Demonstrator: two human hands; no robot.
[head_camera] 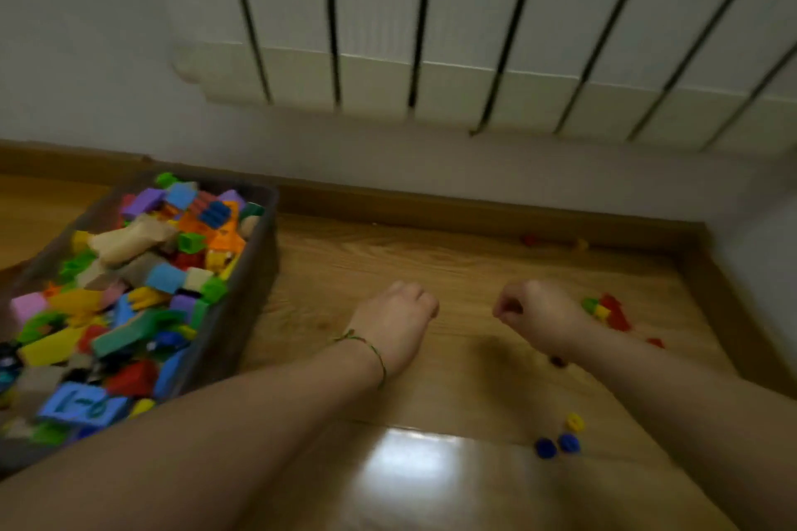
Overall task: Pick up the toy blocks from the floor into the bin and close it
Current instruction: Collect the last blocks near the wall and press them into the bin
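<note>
A dark grey bin stands on the wooden floor at the left, heaped with colourful toy blocks. No lid is in view. My left hand hovers over the floor just right of the bin, fingers curled into a fist, with nothing showing in it. My right hand is beside it, also curled, and nothing shows between its fingers. A loose cluster of red, green and yellow blocks lies just right of my right hand. Small blue and yellow pieces lie nearer to me.
A white radiator hangs on the wall ahead, above a wooden skirting board. Two small pieces lie by the skirting. A small red piece lies near the right wall corner. The picture is blurred.
</note>
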